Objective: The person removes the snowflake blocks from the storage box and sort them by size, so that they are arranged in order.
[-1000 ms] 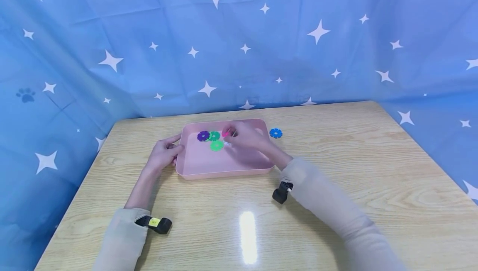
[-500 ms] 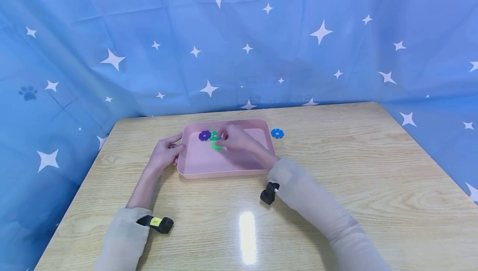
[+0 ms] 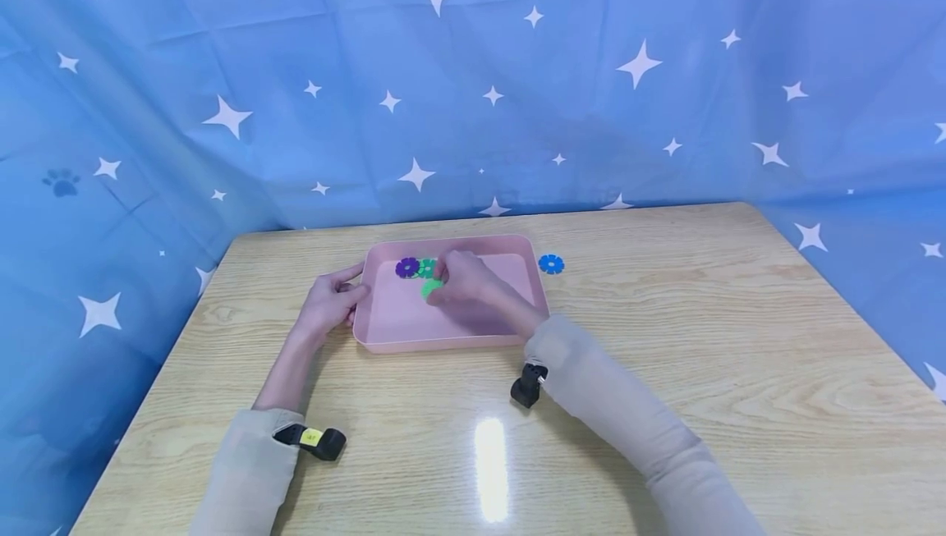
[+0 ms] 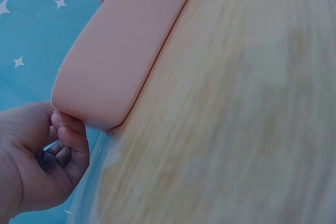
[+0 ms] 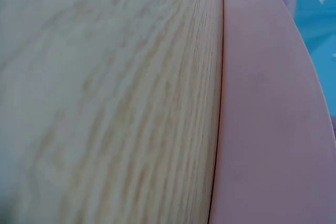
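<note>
A shallow pink tray [image 3: 399, 331] lies on the wooden table. My left hand [image 3: 328, 304] grips its left end; in the left wrist view the fingers of that hand [image 4: 52, 156] curl at the tray's corner [image 4: 100, 72]. Inside the tray, my right hand [image 3: 467, 277] has its thumb and fingers around a light green notched plastic disc [image 3: 430, 287], partly covered by the fingers. Just beyond lie a purple disc [image 3: 407, 268] and a darker green disc [image 3: 426, 268], overlapping. The right hand hides part of the tray floor. Only the tray's outer wall [image 5: 268, 103] shows in the right wrist view.
A blue notched disc [image 3: 551, 263] lies on the table [image 3: 702, 339] beyond the tray's right end. A blue curtain with white stars [image 3: 473, 84] hangs behind the table's far edge. Both wrists carry small black cameras.
My right hand has shifted left within the tray, from near a pink disc to the light green one. The pink disc is no longer visible. My left hand keeps its hold on the tray.
</note>
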### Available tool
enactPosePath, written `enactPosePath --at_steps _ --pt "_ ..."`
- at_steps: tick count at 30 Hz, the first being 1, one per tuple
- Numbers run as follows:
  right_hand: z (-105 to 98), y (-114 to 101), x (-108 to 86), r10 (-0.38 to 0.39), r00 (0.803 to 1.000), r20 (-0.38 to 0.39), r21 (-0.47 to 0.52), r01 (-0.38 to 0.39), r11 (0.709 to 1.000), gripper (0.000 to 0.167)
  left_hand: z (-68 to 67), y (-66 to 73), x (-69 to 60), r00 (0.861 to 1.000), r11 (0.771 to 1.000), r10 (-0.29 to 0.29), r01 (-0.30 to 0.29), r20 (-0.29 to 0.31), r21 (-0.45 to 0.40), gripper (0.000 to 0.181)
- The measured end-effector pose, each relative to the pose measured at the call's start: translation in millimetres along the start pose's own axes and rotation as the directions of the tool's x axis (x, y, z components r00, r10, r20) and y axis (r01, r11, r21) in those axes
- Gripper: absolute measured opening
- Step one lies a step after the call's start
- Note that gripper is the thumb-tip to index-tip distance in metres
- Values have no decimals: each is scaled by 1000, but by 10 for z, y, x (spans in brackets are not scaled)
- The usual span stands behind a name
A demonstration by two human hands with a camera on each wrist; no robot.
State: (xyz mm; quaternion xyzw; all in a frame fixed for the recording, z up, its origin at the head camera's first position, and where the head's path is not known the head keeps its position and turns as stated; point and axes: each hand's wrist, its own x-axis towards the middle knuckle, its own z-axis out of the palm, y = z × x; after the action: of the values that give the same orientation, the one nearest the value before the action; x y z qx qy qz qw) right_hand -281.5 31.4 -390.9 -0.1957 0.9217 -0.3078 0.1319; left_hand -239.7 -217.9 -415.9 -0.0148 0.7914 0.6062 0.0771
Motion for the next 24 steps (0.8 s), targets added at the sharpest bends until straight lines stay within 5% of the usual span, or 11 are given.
enactPosePath --at_steps 11,24 --pt "-8 78 -63 -94 995 -38 109 97 989 19 34 16 -46 1000 1000 8 -8 -17 23 58" --pt "-260 356 -161 -69 984 -166 298 117 947 21 33 26 -34 999 999 30 -29 -36 38 56"
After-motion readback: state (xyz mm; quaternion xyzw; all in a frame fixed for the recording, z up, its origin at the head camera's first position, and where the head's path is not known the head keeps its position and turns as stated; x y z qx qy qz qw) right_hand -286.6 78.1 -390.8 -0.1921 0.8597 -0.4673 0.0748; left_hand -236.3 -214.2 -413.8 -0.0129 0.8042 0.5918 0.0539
